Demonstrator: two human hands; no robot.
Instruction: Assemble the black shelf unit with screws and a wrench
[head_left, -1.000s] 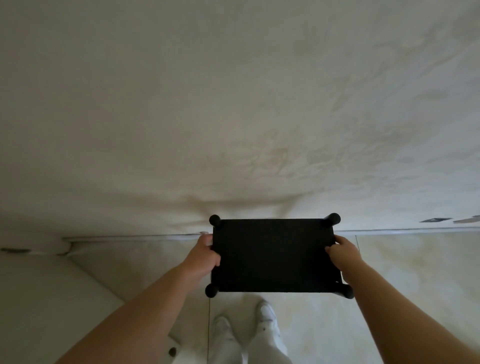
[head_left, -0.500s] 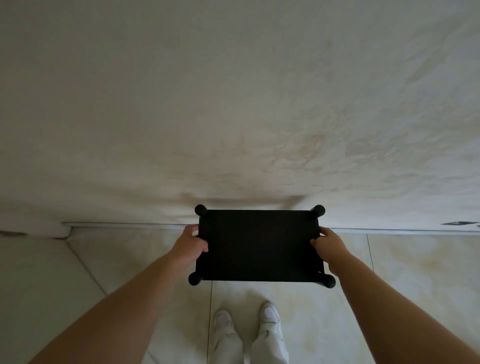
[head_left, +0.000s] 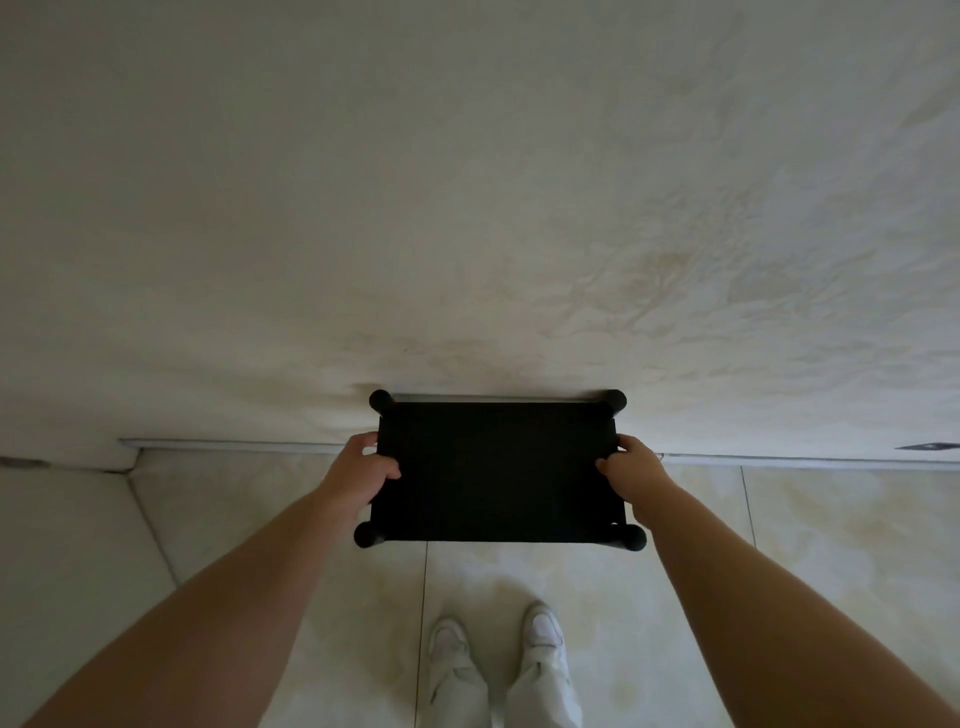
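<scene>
The black shelf unit stands against the pale wall. The left hand and right hand grasp its short side edges above the tiled floor.

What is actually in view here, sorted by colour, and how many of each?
Black: 1, the shelf unit, gripped by the left hand and the right hand
White: 2, the shoes
Total: 3 things
</scene>
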